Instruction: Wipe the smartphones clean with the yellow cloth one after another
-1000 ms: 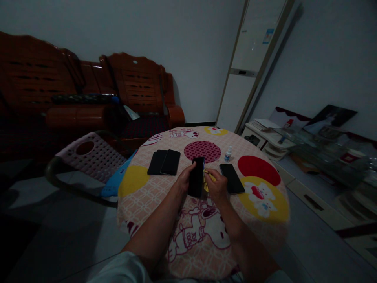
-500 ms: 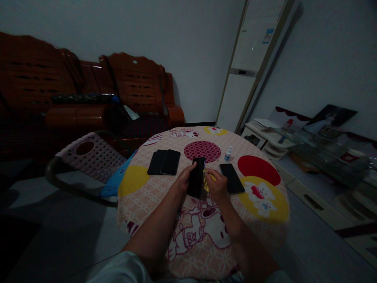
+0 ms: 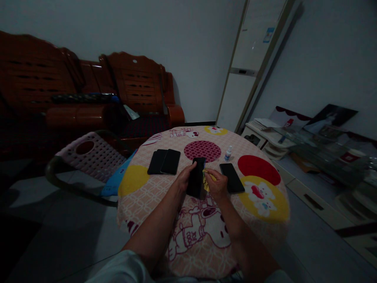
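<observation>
My left hand [image 3: 185,177] grips a black smartphone [image 3: 195,181] by its left edge, thumb over the front, above the round table. A yellow cloth [image 3: 206,181] is pinched in my right hand [image 3: 217,184], pressed against the phone's right edge. Just right of that hand, another dark phone [image 3: 232,178] lies flat on the tablecloth. To the left, a dark phone [image 3: 171,162] overlaps other flat black phone-like slabs [image 3: 155,162]. A small clear bottle with a white cap [image 3: 228,153] stands upright behind the right-hand phone.
A patterned tablecloth [image 3: 153,212] covers the table. A woven chair [image 3: 91,157] with a blue item stands at the left. Behind are wooden sofas [image 3: 135,84] and a tall white cabinet-like unit [image 3: 238,94]. A glass-topped cabinet [image 3: 312,200] runs along the right.
</observation>
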A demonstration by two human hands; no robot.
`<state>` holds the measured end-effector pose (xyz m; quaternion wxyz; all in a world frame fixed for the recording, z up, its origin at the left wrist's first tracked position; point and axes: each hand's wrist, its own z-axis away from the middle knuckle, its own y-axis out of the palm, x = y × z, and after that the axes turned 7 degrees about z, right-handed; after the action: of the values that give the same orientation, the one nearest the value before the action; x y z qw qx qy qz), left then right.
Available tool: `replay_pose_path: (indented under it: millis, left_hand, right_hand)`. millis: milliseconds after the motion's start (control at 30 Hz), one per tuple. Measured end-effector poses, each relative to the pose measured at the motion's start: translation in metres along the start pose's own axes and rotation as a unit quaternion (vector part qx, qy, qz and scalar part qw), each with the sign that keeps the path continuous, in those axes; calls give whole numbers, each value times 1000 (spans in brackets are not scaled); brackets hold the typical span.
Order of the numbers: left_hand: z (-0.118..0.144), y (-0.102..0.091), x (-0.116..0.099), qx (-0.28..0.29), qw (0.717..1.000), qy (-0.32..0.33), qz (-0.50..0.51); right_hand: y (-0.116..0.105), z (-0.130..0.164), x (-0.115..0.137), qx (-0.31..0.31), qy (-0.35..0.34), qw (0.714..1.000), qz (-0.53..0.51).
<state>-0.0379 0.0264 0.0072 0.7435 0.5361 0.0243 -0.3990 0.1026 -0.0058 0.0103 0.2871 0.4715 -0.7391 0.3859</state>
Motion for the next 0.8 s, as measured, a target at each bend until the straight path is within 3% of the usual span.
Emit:
replay_pose_path:
  millis: [333, 633, 800]
  left_hand:
    - [-1, -2, -3, 9, 999, -34, 16]
    - [-2, -3, 0, 23, 1000, 1, -10]
    - [-2, -3, -1, 7, 1000, 10, -20]
  right_hand:
    - [1, 2, 1, 26, -22, 999, 3]
    - [-1, -2, -2, -20, -13, 1000, 8]
    - [0, -1, 1, -6, -22, 1000, 6]
